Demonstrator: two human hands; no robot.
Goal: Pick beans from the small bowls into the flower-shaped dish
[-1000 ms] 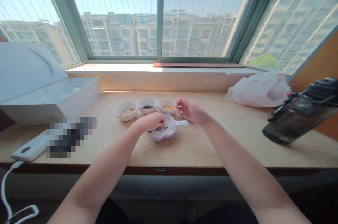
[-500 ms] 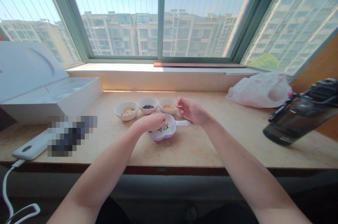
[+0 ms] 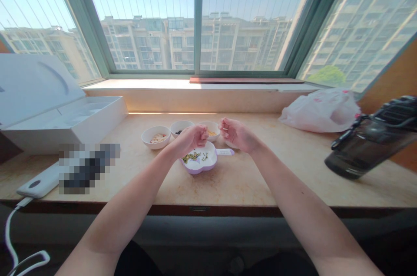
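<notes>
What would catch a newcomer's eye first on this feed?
The wide window across the back dominates, with apartment blocks outside. Below it, mid-way along the stone ledge, the left hand and right hand hover over a lilac-rimmed dish of green seeds, with white bowls just behind. A dark drink bottle stands out at the right edge.

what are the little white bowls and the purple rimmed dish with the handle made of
The small white bowls look like glazed ceramic: smooth and glossy, with thick rims. The purple-rimmed dish has a shiny white inside too, so glazed ceramic or melamine; the look cannot settle which.
</notes>
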